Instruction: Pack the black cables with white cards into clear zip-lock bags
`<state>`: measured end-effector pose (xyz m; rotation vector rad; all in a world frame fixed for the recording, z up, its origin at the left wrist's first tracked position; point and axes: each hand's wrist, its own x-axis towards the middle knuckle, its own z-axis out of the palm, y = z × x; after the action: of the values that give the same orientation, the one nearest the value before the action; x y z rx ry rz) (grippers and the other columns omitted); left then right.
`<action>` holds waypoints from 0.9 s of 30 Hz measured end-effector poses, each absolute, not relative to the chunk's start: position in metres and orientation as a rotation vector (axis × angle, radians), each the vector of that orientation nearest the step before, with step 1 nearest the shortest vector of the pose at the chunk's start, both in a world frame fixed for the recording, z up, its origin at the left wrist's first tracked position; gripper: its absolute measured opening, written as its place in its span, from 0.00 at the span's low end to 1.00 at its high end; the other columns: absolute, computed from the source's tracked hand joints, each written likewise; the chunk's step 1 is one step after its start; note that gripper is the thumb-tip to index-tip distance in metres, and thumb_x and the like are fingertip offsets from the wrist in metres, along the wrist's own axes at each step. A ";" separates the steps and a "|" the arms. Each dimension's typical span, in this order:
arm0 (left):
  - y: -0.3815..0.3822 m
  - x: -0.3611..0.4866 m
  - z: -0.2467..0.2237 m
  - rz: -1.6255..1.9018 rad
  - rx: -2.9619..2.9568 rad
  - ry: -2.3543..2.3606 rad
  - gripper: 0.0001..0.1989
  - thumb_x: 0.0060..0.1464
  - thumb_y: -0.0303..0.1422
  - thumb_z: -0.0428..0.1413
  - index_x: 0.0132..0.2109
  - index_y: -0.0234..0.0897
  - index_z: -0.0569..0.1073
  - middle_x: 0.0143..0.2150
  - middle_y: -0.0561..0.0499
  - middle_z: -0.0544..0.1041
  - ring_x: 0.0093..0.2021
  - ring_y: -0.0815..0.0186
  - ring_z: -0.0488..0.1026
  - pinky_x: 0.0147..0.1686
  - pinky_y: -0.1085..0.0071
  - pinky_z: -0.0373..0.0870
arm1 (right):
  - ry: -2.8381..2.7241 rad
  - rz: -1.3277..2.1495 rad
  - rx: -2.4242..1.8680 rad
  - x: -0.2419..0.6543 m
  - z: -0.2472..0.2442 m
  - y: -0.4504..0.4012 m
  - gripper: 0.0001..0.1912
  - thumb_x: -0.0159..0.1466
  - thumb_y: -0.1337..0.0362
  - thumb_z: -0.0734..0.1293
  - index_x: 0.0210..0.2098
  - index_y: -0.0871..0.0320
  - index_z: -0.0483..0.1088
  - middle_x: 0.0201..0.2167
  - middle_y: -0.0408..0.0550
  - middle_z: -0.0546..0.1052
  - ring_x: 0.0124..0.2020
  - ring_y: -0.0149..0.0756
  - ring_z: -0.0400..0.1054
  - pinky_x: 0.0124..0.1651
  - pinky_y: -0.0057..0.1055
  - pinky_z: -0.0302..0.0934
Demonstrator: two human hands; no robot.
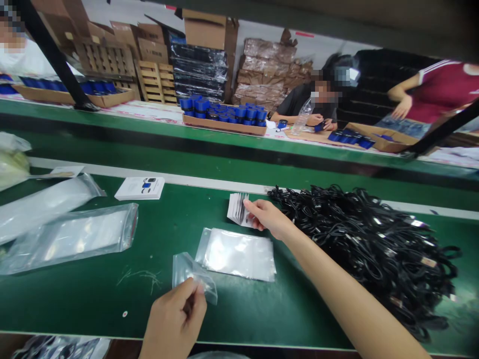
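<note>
Head view: looks down on a green worktable. Left hand, near the front edge: pinches a small clear bag between thumb and curled fingers, just left of and in front of a flat stack of clear bags. Cannot tell whether the pinched bag is open at the mouth.

Right hand, farther across the table: pinches the right side of a fanned bundle of white cards, thumb on top and fingers curled beneath. Cannot tell whether the bundle is lifted clear of the surface. Just behind the flat stack, well apart from the left hand.

To the right, partly behind the right forearm: a large heap of black cables, tangled, with metal plugs showing here and there. To the far left: a printed white stack near the back edge, and, nearer, a long clear packet lying flat.

Beyond the table, on another bench: a cardboard tray full of blue-topped items, a clear bottle, and a seated co-worker in a dark top.
</note>
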<state>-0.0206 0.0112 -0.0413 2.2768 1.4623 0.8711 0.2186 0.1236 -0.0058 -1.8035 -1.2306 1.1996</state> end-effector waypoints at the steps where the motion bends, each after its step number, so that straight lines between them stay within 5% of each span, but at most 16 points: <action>1: 0.011 -0.020 -0.041 0.867 2.270 1.469 0.15 0.59 0.32 0.46 0.23 0.41 0.58 0.15 0.61 0.61 0.14 0.73 0.63 0.17 0.80 0.58 | -1.222 1.206 -1.798 0.220 -0.006 0.122 0.16 0.69 0.55 0.61 0.32 0.62 0.68 0.22 0.36 0.68 0.16 0.22 0.60 0.18 0.20 0.56; 7: 0.008 -0.019 -0.031 0.822 1.707 1.519 0.16 0.60 0.42 0.46 0.27 0.41 0.68 0.18 0.60 0.71 0.16 0.72 0.69 0.18 0.80 0.65 | -1.250 1.047 -1.743 0.232 0.008 0.094 0.16 0.68 0.65 0.59 0.23 0.58 0.62 0.18 0.37 0.64 0.19 0.26 0.59 0.22 0.24 0.52; 12: 0.013 -0.017 -0.012 0.952 1.431 1.606 0.17 0.59 0.46 0.47 0.32 0.41 0.72 0.27 0.55 0.81 0.23 0.70 0.76 0.26 0.79 0.73 | -1.561 0.856 -1.618 0.208 0.029 0.023 0.15 0.66 0.62 0.60 0.22 0.56 0.60 0.21 0.40 0.63 0.23 0.31 0.57 0.26 0.28 0.49; 18: 0.022 -0.011 -0.008 1.028 1.882 1.689 0.16 0.59 0.39 0.47 0.25 0.40 0.69 0.15 0.59 0.72 0.15 0.72 0.69 0.19 0.80 0.65 | -2.072 0.701 -1.410 0.153 0.008 -0.015 0.09 0.64 0.70 0.59 0.28 0.57 0.66 0.25 0.46 0.72 0.27 0.36 0.66 0.30 0.30 0.55; 22: 0.025 -0.016 -0.014 1.112 1.926 1.795 0.13 0.58 0.36 0.48 0.28 0.39 0.71 0.17 0.58 0.72 0.16 0.71 0.69 0.19 0.79 0.63 | -1.773 0.701 -1.432 0.138 -0.013 -0.020 0.03 0.63 0.67 0.63 0.32 0.56 0.65 0.30 0.46 0.72 0.32 0.37 0.67 0.36 0.32 0.60; 27: 0.026 -0.019 -0.012 1.200 1.835 1.888 0.13 0.58 0.35 0.47 0.29 0.38 0.71 0.16 0.58 0.70 0.17 0.71 0.67 0.18 0.79 0.62 | -1.059 1.230 -1.314 0.113 -0.038 -0.040 0.38 0.43 0.48 0.77 0.47 0.55 0.65 0.40 0.50 0.74 0.38 0.41 0.70 0.41 0.35 0.65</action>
<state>-0.0188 0.0265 -0.0120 1.8346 1.8880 1.2001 0.1133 -0.0399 -0.0375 -1.3142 -1.0593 1.2301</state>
